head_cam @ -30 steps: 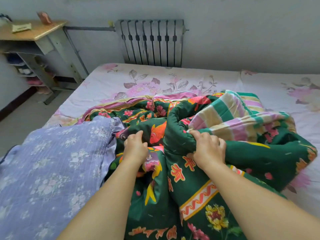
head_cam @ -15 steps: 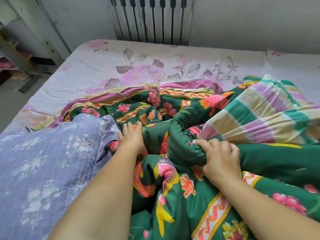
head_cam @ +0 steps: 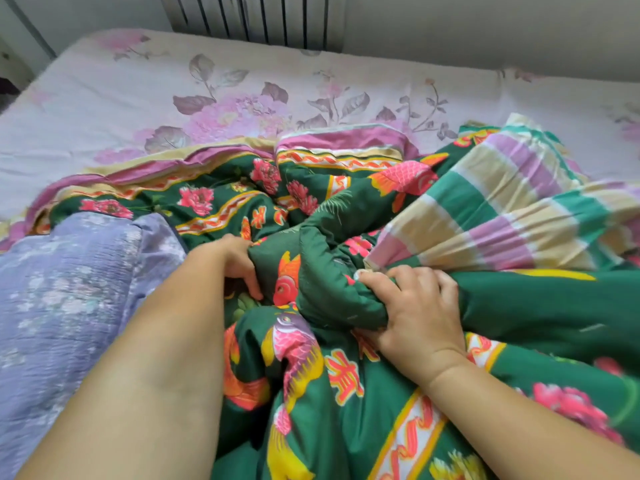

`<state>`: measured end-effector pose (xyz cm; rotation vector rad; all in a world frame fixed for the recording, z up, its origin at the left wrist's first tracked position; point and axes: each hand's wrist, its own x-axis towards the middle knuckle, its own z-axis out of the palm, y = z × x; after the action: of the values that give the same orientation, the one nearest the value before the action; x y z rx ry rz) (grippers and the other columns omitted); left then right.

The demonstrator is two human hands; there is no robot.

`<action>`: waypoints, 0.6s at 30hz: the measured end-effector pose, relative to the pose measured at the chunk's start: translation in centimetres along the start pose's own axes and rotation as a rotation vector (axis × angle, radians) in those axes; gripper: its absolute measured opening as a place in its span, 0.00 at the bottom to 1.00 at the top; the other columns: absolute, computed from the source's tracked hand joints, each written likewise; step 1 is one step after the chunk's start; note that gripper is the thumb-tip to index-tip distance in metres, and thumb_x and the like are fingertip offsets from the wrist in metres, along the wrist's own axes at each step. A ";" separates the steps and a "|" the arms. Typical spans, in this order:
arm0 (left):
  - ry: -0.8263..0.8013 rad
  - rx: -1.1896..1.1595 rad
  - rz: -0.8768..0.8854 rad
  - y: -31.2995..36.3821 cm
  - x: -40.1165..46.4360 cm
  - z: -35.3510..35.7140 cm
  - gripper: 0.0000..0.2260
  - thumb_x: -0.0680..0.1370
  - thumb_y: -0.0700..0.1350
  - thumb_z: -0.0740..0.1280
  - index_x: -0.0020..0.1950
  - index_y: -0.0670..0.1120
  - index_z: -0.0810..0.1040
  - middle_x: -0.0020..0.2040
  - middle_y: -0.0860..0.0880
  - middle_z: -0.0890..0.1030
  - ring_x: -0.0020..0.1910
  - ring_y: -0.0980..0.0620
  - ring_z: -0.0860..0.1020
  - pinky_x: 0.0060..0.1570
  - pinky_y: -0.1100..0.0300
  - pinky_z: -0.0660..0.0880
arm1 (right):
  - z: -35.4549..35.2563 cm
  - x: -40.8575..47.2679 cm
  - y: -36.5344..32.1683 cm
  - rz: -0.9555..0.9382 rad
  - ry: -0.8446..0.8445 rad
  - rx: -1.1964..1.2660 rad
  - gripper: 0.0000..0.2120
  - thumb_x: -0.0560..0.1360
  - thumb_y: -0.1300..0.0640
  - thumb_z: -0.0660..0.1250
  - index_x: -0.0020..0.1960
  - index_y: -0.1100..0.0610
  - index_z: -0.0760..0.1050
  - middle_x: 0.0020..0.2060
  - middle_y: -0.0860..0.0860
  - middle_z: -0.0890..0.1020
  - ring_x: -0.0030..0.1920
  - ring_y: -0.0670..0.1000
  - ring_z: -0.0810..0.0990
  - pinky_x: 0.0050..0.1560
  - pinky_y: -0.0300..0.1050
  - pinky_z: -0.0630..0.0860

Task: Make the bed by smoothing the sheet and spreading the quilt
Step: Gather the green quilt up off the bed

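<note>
A green quilt (head_cam: 536,313) printed with fish and pink flowers lies bunched across the near half of the bed, its striped underside (head_cam: 502,216) turned up at the right. My right hand (head_cam: 420,317) grips a thick fold of the quilt, thumb over the top. My left hand (head_cam: 235,261) curls its fingers round another fold just left of it. The pale floral sheet (head_cam: 173,91) covers the mattress beyond the quilt.
A lilac quilted pillow (head_cam: 69,299) lies at the near left, touching my left forearm. A radiator (head_cam: 256,15) stands against the wall behind the bed. The bed's left edge drops to the floor at far left.
The view has closed in on the bed and tilted down. My left hand has gone from lying flat on the quilt to curling round a fold. My right hand keeps its grip.
</note>
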<state>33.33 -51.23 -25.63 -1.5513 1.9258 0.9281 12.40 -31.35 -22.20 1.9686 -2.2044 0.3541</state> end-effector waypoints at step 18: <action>0.025 0.128 -0.025 -0.2 1.5 0.3 0.44 0.50 0.59 0.81 0.65 0.60 0.73 0.69 0.42 0.58 0.72 0.41 0.56 0.69 0.43 0.64 | 0.0 -0.1 0.3 -0.023 -0.019 0.027 0.31 0.56 0.35 0.68 0.57 0.42 0.70 0.40 0.47 0.77 0.44 0.56 0.77 0.54 0.50 0.61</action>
<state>33.19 -51.93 -26.95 -1.5163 1.9386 0.7631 12.16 -31.26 -22.28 2.0177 -2.1976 0.3659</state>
